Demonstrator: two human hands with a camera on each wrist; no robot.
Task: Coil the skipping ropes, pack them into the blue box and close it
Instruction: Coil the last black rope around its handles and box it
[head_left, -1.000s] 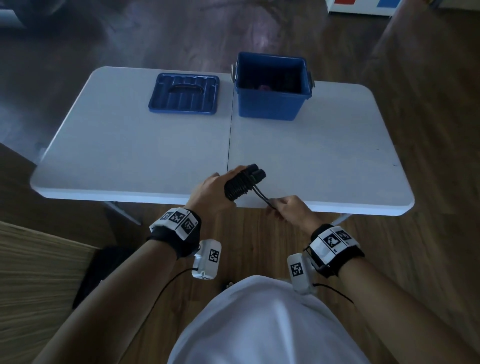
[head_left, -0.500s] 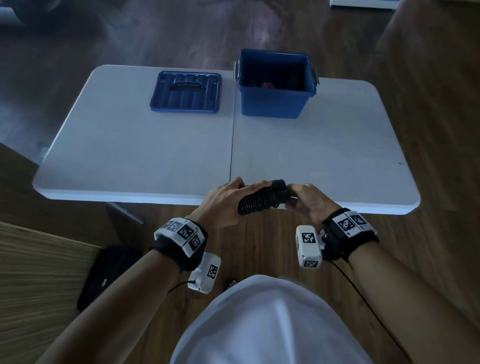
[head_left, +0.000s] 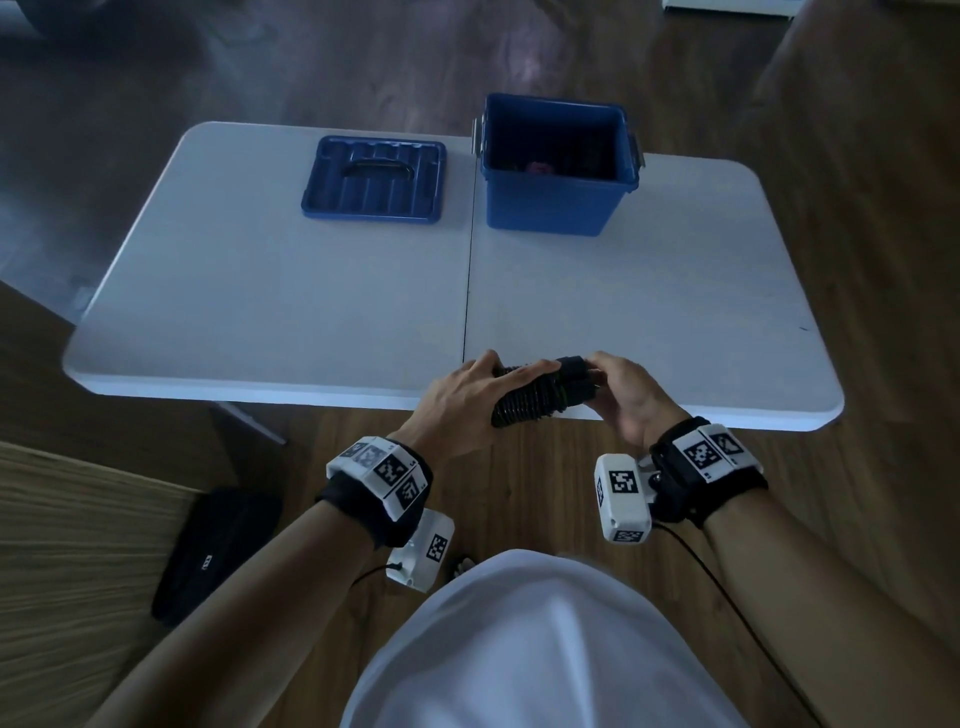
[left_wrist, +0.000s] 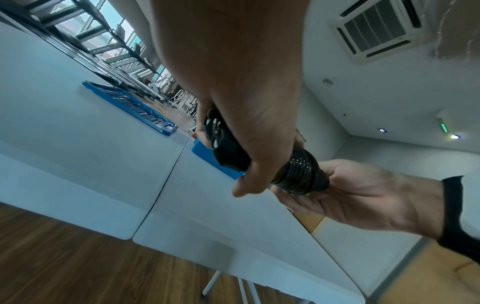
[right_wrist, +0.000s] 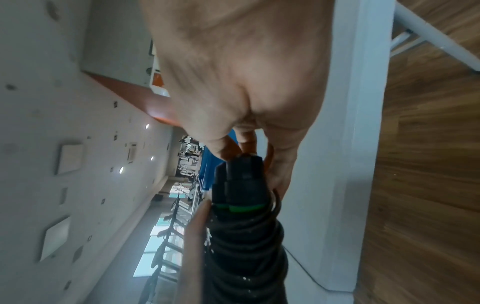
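Observation:
A black skipping rope (head_left: 535, 395) is wound in tight coils round its two handles, held over the table's near edge. My left hand (head_left: 467, 395) grips the coiled end (left_wrist: 298, 172) from the left. My right hand (head_left: 618, 389) holds the handle tips (right_wrist: 244, 181), which carry a green ring, from the right. The open blue box (head_left: 556, 202) stands at the table's far side, with something dark and pinkish inside. Its blue lid (head_left: 374, 179) lies flat to the left of it.
The white folding table (head_left: 311, 312) has a seam down its middle. A black bag (head_left: 218, 551) lies on the wooden floor at the lower left. The table's legs (right_wrist: 436, 35) show under its edge in the right wrist view.
My right hand let go of the loose rope end and came up to the handle tips. The last stretch of rope is now wound on; both hands hold the bundle.

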